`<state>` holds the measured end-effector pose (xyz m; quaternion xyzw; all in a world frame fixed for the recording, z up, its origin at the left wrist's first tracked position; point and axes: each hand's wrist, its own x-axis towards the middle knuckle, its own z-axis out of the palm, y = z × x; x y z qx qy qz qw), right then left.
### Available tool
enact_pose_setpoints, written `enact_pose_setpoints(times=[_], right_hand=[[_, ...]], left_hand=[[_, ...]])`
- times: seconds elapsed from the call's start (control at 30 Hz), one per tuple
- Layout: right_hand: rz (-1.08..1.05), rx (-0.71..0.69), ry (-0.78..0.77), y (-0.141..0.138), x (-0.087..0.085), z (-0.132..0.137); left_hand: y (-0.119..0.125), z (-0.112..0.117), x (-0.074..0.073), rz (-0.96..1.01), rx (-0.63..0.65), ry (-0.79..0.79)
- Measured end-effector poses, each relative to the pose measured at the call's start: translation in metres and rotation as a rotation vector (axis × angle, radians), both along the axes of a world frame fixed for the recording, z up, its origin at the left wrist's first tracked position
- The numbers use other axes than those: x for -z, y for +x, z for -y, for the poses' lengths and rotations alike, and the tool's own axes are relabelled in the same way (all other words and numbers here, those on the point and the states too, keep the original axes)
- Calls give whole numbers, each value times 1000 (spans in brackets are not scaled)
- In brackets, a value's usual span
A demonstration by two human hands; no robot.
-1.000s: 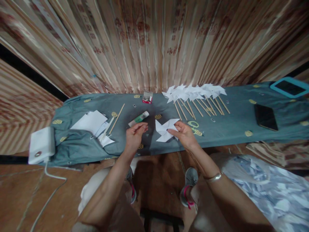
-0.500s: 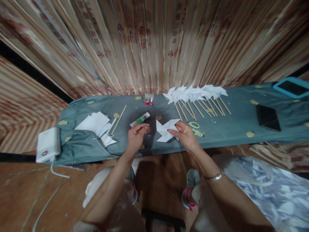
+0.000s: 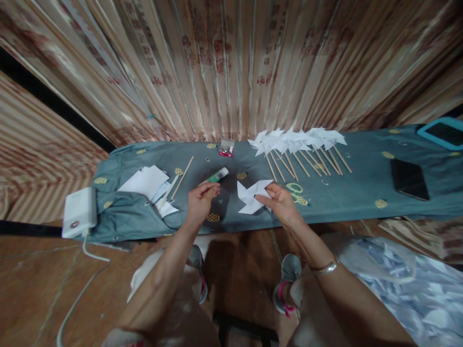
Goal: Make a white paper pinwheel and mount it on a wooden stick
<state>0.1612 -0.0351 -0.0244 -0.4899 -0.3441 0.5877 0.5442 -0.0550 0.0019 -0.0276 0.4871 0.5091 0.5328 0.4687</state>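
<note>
My right hand pinches a white folded paper pinwheel at its right edge, just above the teal cloth. My left hand hovers to the left of it with fingertips pinched together; what they hold is too small to make out. A green and white glue stick lies just beyond my left hand. A small red box of pins stands farther back.
A row of finished paper pinwheels on wooden sticks lies at the back right. Loose white paper sheets and spare sticks lie left. A dark phone and a blue-framed tablet are at right, a white box at the cloth's left end.
Both hands have kept their grips and places over the cloth. The whole view has shifted a little as my head moved.
</note>
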Motion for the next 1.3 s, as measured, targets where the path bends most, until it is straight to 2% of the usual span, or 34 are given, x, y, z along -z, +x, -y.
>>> enact_pose_setpoints(times=[0.07, 0.17, 0.23, 0.3, 0.5, 0.67, 0.73, 0.8, 0.87, 0.93, 1.0, 1.1, 1.2, 1.3], right_hand=[[-3, 3, 0, 0, 0, 1], [-14, 6, 3, 0, -1, 1], [-12, 0, 8, 1, -1, 1], [-7, 1, 12, 3, -1, 0], [-20, 8, 9, 8, -3, 1], [-33, 27, 20, 11, -6, 2], [-35, 33, 34, 10, -8, 3], [-37, 26, 45, 8, -11, 6], [-45, 11, 47, 7, -15, 10], [-50, -7, 43, 6, -19, 16], [-47, -22, 42, 6, -23, 23], [-27, -65, 35, 7, -25, 39], [2, -150, 23, 5, -18, 58], [96, -205, -12, 0, -7, 73]], left_hand=[[-12, -13, -3, -129, -24, 58], [-36, -43, -6, -461, -120, 177], [-53, -64, -4, -731, -158, 185], [-66, -81, 0, -959, -139, 157], [-81, -102, 10, -1024, -52, 118], [-77, -101, -2, -948, -93, 73], [-69, -87, -12, -884, -124, 79], [-55, -60, -22, -793, -122, 112], [-34, -22, -27, -445, -48, 114], [-10, 21, -24, -138, 44, -59], [13, 59, -13, 123, 57, -257], [39, 99, 14, 337, 45, -445], [50, 115, 39, 447, 45, -541], [52, 118, 54, 487, 58, -609]])
